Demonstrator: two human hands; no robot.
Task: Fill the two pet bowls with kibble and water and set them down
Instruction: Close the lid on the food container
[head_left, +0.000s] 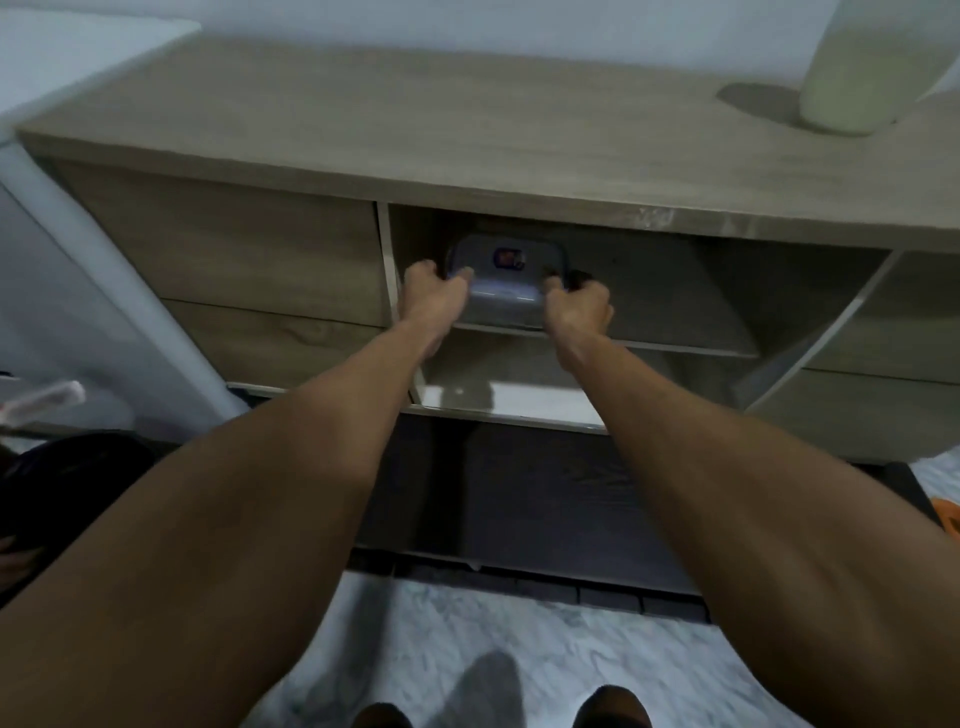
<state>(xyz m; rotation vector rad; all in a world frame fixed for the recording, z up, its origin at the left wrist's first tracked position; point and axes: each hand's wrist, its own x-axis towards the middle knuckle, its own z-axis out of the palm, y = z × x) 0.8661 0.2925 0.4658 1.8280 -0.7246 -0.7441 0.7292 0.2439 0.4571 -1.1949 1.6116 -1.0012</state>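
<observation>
A clear plastic container (503, 270) with a greyish lid and a small coloured label sits on the upper shelf of an open cabinet compartment. My left hand (434, 293) grips its left side and my right hand (576, 306) grips its right side. Its contents are hidden by the lid and the shadow. No pet bowl shows in this view.
The wooden cabinet (363, 135) has closed drawers left and right of the open compartment. A pale cylindrical jar (852, 78) stands on its top at the right. A white appliance (78, 291) stands to the left. Marble-patterned floor (519, 644) lies below, with my feet at the bottom edge.
</observation>
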